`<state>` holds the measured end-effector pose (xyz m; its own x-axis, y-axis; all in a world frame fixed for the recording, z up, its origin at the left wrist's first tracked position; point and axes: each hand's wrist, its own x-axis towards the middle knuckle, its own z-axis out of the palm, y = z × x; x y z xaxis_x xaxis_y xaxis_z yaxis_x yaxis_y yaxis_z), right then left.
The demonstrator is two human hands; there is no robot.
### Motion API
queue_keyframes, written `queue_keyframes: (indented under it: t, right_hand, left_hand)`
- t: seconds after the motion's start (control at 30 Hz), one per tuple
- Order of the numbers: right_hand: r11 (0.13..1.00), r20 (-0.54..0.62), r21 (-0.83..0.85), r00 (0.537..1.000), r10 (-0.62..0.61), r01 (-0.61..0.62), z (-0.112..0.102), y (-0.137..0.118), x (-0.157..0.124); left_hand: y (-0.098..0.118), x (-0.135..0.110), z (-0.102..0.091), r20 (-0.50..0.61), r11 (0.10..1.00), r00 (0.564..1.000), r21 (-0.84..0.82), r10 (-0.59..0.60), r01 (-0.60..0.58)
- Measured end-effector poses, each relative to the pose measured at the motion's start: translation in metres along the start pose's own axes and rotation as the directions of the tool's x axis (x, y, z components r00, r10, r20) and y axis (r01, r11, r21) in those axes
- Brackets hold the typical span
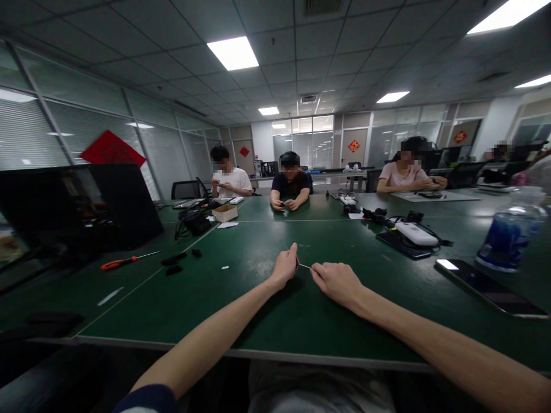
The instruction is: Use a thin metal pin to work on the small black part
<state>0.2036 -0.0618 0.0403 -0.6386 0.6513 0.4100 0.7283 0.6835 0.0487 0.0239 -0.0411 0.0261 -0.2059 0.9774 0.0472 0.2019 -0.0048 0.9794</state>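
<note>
My left hand (286, 267) is closed above the green table, thumb pointing up. A small dark edge shows at its fingers, but most of what it holds is hidden. My right hand (336, 281) is closed in a fist-like pinch a short way to the right. Between the two hands runs a thin pale rod-like piece (305, 266), its right end going into my right fingers and its left end reaching my left hand. Whether it is a stiff shaft or a taut cord I cannot tell.
An orange-handled screwdriver (119, 263) and small black pieces (174, 269) lie to the left. A smartphone (491, 287), a water bottle (512, 232) and a white device (415, 234) are at right. A small box (225, 213) stands farther back. Several people sit across the table.
</note>
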Motion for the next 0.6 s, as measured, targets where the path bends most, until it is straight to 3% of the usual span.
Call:
queue_keyframes:
  t: [0.33,0.47,0.6]
  right_hand:
    - [0.993,0.019,0.086,0.997,0.074,-0.075,0.012,-0.002,0.002]
    - [0.964,0.025,0.115,0.971,0.239,-0.240,0.020,0.027,0.019]
    - [0.949,-0.034,0.188,0.964,0.264,-0.253,0.021,0.060,0.022]
  left_hand:
    - [-0.008,0.008,0.004,0.003,0.998,0.999,-0.059,-0.035,0.036]
    - [-0.007,0.001,0.008,0.032,0.993,0.996,0.081,0.082,-0.085]
    - [-0.006,0.000,0.009,0.075,1.000,0.997,0.008,-0.025,0.024]
